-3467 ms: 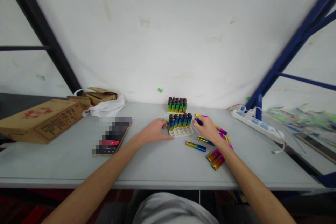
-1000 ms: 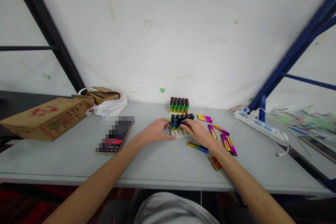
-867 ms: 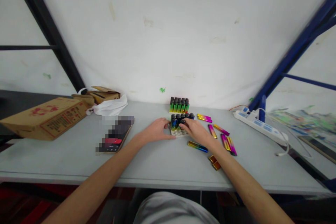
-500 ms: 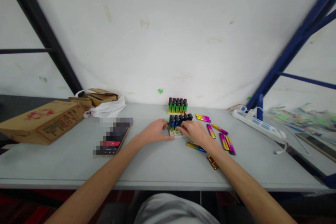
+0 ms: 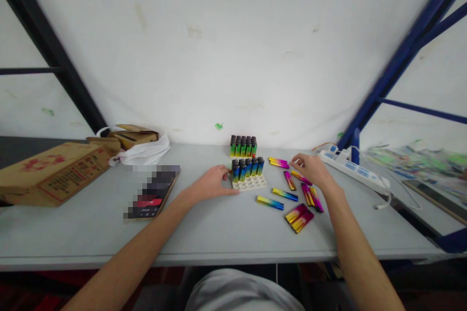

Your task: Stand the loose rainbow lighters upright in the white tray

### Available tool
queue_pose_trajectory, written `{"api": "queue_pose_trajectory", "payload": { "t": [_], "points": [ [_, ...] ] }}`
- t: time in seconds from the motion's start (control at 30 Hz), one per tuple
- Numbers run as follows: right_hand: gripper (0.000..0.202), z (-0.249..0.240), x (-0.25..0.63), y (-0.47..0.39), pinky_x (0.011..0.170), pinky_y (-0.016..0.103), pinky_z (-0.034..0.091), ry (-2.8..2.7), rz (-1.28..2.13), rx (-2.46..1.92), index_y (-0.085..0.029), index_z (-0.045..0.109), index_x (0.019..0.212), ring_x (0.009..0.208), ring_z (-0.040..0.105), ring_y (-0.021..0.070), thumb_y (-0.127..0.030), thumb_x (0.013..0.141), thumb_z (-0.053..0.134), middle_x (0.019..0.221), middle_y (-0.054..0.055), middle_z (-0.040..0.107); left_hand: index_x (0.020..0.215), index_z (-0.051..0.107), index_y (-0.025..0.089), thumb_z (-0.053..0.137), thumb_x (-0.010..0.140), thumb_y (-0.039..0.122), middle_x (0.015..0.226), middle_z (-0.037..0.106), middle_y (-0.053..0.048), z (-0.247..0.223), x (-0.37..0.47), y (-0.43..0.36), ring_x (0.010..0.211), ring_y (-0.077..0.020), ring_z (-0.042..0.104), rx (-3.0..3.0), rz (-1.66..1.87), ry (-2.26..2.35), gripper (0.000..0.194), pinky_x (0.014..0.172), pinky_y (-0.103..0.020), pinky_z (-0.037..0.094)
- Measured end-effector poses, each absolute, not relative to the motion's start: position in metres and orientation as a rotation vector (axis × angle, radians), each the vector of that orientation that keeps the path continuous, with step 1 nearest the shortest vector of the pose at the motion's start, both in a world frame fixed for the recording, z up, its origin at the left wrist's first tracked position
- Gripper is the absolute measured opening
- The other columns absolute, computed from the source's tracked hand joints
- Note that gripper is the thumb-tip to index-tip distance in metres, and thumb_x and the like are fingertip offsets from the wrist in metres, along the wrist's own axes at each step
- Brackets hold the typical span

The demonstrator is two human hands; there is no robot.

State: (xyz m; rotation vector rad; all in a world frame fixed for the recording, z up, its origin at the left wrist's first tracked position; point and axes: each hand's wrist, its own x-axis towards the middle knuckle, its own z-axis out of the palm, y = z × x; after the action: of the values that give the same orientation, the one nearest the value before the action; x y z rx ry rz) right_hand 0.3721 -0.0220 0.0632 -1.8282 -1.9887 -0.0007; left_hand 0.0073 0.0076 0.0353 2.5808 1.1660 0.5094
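Note:
A white rack [image 5: 251,183] holds several upright blue lighters [image 5: 248,167] with black tops; its front part shows bare holes. My left hand [image 5: 215,182] rests at the rack's left side, thumb and fingers apart around its edge. Over to the right, my right hand [image 5: 310,167] hovers by the loose pink-and-yellow lighters [image 5: 290,181], fingers curved but apart, nothing visible in them. Two blue-and-yellow lighters [image 5: 270,202] lie in front of the rack. A pink-and-gold pair [image 5: 299,217] lies nearer the table's front edge.
Behind the rack stands a second group of green lighters [image 5: 243,146]. A phone [image 5: 156,192], a white bag [image 5: 142,152] and a cardboard box [image 5: 54,170] are on the left. At the right lies a white power strip [image 5: 353,170] with a cable.
My right hand has moved away from the rack, to the right, over the loose lighters. This uncovers the rack's front holes and another blue-and-yellow lighter. My left hand stays beside the rack.

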Motion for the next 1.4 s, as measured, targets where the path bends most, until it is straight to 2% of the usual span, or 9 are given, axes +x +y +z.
{"api": "queue_pose_trajectory", "payload": {
  "t": [0.2, 0.4, 0.6, 0.7, 0.83, 1.0, 1.07, 1.17, 1.4],
  "points": [
    [0.036, 0.068, 0.357, -0.035, 0.068, 0.029, 0.048, -2.304, 0.62, -1.547, -0.019, 0.075, 0.089, 0.073, 0.066, 0.0201, -0.053, 0.078, 0.071, 0.08, 0.005, 0.074, 0.093, 0.066, 0.015, 0.068, 0.069, 0.07, 0.085, 0.062, -0.005, 0.035, 0.007, 0.009, 0.078, -0.0223, 0.057, 2.588, 0.503, 1.149, 0.06, 0.072, -0.031, 0.043],
    [0.039, 0.065, 0.346, -0.04, 0.064, 0.029, 0.045, -2.375, 0.727, -1.586, -0.019, 0.077, 0.086, 0.073, 0.062, 0.0202, -0.051, 0.063, 0.082, 0.083, 0.004, 0.072, 0.094, 0.066, 0.016, 0.068, 0.069, 0.071, 0.085, 0.062, -0.005, 0.034, 0.007, 0.01, 0.078, -0.0218, 0.057, 2.594, 0.507, 1.156, 0.06, 0.072, -0.031, 0.042],
    [0.033, 0.057, 0.345, -0.034, 0.065, 0.029, 0.045, -2.402, 0.738, -1.501, -0.017, 0.072, 0.084, 0.071, 0.059, 0.0185, -0.048, 0.074, 0.076, 0.078, 0.004, 0.068, 0.091, 0.066, 0.015, 0.069, 0.069, 0.07, 0.085, 0.061, -0.005, 0.034, 0.007, 0.009, 0.078, -0.0222, 0.057, 2.586, 0.504, 1.163, 0.059, 0.072, -0.031, 0.043],
    [0.038, 0.056, 0.343, -0.034, 0.066, 0.029, 0.047, -2.318, 0.747, -1.382, -0.017, 0.067, 0.095, 0.072, 0.06, 0.0178, -0.053, 0.084, 0.065, 0.084, 0.005, 0.069, 0.091, 0.066, 0.015, 0.069, 0.068, 0.071, 0.084, 0.061, -0.005, 0.034, 0.007, 0.009, 0.077, -0.0223, 0.057, 2.594, 0.506, 1.165, 0.06, 0.071, -0.031, 0.043],
    [0.043, 0.063, 0.337, -0.037, 0.055, 0.027, 0.046, -2.171, 0.832, -1.336, -0.018, 0.06, 0.113, 0.059, 0.058, 0.0151, -0.055, 0.096, 0.046, 0.08, 0.004, 0.069, 0.089, 0.065, 0.016, 0.069, 0.068, 0.071, 0.085, 0.062, -0.005, 0.033, 0.007, 0.01, 0.078, -0.0223, 0.058, 2.601, 0.52, 1.154, 0.059, 0.071, -0.031, 0.043],
    [0.042, 0.064, 0.33, -0.03, 0.073, 0.03, 0.048, -2.038, 0.454, -1.315, -0.019, 0.071, 0.102, 0.078, 0.063, 0.0201, -0.054, 0.095, 0.049, 0.09, 0.006, 0.072, 0.087, 0.065, 0.016, 0.068, 0.068, 0.07, 0.085, 0.063, -0.005, 0.032, 0.007, 0.01, 0.078, -0.0225, 0.059, 2.601, 0.519, 1.152, 0.058, 0.071, -0.031, 0.043],
    [0.041, 0.058, 0.328, -0.024, 0.07, 0.03, 0.047, -1.934, 0.414, -1.309, -0.019, 0.071, 0.102, 0.075, 0.061, 0.0193, -0.056, 0.09, 0.057, 0.093, 0.006, 0.073, 0.087, 0.064, 0.016, 0.068, 0.068, 0.071, 0.084, 0.063, -0.005, 0.032, 0.007, 0.011, 0.078, -0.0224, 0.059, 2.606, 0.519, 1.156, 0.058, 0.071, -0.031, 0.043],
    [0.047, 0.051, 0.324, -0.019, 0.059, 0.028, 0.042, -1.812, 0.488, -1.295, -0.017, 0.069, 0.101, 0.064, 0.054, 0.0161, -0.06, 0.083, 0.065, 0.082, 0.005, 0.069, 0.087, 0.064, 0.016, 0.068, 0.068, 0.072, 0.084, 0.063, -0.005, 0.032, 0.007, 0.01, 0.077, -0.0225, 0.059, 2.607, 0.524, 1.162, 0.059, 0.071, -0.031, 0.043],
    [0.05, 0.05, 0.307, -0.023, 0.065, 0.028, 0.041, -1.835, 0.314, -1.329, -0.019, 0.059, 0.076, 0.068, 0.05, 0.0166, -0.063, 0.095, 0.043, 0.07, 0.002, 0.057, 0.087, 0.065, 0.017, 0.07, 0.067, 0.069, 0.085, 0.063, -0.006, 0.035, 0.008, 0.008, 0.078, -0.0234, 0.059, 2.569, 0.525, 1.173, 0.057, 0.071, -0.032, 0.044]
  ]
}}
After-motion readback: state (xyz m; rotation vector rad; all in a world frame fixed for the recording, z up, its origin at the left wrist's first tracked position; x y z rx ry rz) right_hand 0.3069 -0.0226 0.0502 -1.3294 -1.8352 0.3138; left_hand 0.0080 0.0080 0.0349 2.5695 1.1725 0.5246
